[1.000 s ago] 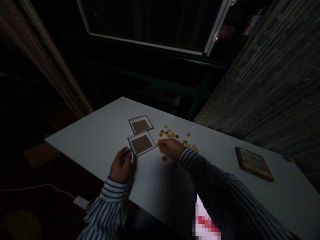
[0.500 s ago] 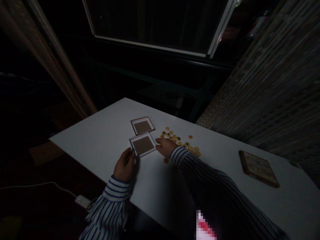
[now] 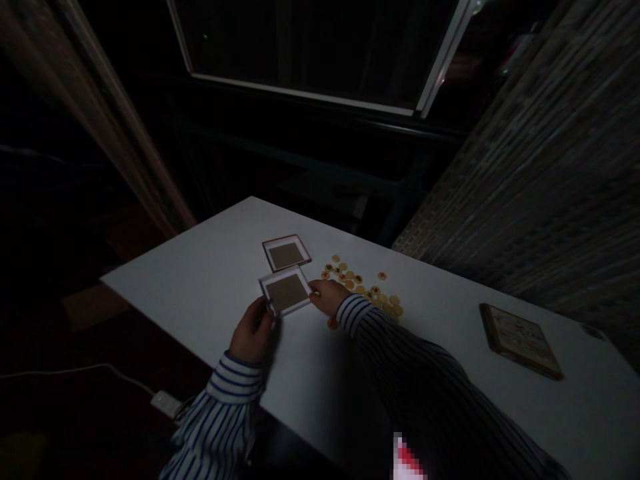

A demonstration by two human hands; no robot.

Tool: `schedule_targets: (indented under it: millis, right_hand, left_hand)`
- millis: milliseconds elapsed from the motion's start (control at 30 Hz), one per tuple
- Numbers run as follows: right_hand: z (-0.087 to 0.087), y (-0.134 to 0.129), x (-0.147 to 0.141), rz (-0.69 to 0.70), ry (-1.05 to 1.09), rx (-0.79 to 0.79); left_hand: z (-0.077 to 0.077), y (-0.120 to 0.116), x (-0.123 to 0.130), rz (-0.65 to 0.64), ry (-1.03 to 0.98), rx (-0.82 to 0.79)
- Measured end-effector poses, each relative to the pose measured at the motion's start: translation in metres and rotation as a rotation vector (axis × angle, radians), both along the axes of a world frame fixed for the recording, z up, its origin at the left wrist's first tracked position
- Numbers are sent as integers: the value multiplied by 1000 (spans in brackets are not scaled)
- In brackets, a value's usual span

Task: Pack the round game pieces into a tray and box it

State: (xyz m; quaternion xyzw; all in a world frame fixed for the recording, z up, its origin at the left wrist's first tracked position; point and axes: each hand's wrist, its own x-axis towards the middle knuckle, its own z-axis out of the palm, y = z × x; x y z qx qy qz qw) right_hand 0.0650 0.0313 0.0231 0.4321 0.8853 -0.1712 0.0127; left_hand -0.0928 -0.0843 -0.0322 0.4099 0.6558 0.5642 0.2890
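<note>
A shallow box with pale walls and a brown inside bottom lies open side up on the white table. My left hand grips its near left corner, thumb and fingers closed on the wall. At the opposite side, my right hand has its fingertips closed on the right wall; the undersides of those fingers are hidden. Just behind sits a matching box half with a brown rim, also open side up. Round Chinese chess pieces with red and black characters lie scattered beyond and under my right forearm. One red-marked piece rests nearer me.
A closed flat box with a printed lid lies on the right part of the white table. A power strip with a cable is below the left edge. Curtains hang at both sides, and a dark window stands behind.
My right hand has shifted slightly left, its fingertips now on the box's right wall. The left hand keeps its hold. The whole view has tilted very slightly.
</note>
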Motion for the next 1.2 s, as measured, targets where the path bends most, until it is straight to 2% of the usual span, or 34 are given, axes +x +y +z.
schedule_targets:
  millis: [267,800,1200]
  right_hand:
    - [1,-1,3,-1,11,-3]
    - [19,-9,13,-14,140,-21]
    - [27,-16,23,3,261,23]
  left_hand:
    - [-3,-1,0,-7,-1,11]
    - [5,-5,2,73,85,14]
    - [12,-5,6,122,72,56]
